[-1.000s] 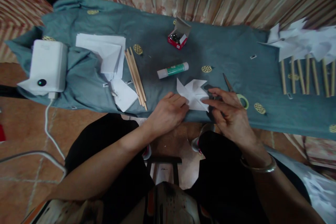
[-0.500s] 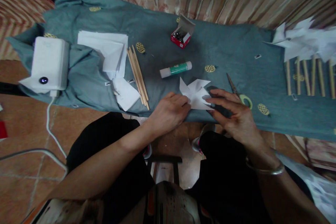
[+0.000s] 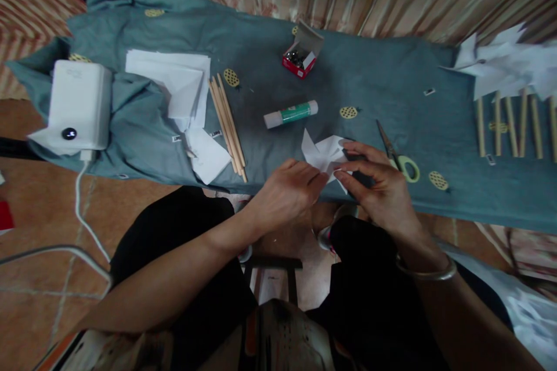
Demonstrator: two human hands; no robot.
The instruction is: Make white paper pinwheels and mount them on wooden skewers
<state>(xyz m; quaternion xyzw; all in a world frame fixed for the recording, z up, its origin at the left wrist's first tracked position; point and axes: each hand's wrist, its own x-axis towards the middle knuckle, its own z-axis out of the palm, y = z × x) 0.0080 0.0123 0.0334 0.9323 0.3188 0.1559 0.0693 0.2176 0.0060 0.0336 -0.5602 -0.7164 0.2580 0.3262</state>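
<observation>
A white paper pinwheel (image 3: 322,155) lies at the front edge of the cloth-covered table, held from both sides. My left hand (image 3: 292,186) is closed on its lower left part, fingers curled and pressed together. From the right, my right hand (image 3: 378,177) pinches a paper blade between thumb and index finger. Its other fingers reach over the pinwheel's right side and hide some of it. Just behind the paper lies a glue stick (image 3: 291,114) with a green label. Scissors (image 3: 398,153) with pale green handles rest right of my right hand.
A red box of metal pins (image 3: 300,58) stands open farther back. Wooden sticks (image 3: 227,127) and white paper sheets (image 3: 202,78) lie left, beside a white power bank (image 3: 79,107) with a cable. Pinwheels on sticks (image 3: 500,64) lie at the far right of the green cloth (image 3: 383,75).
My left hand has slid right along the pinwheel's near edge. My right thumb and index finger have closed on a blade, and the pinwheel has turned slightly.
</observation>
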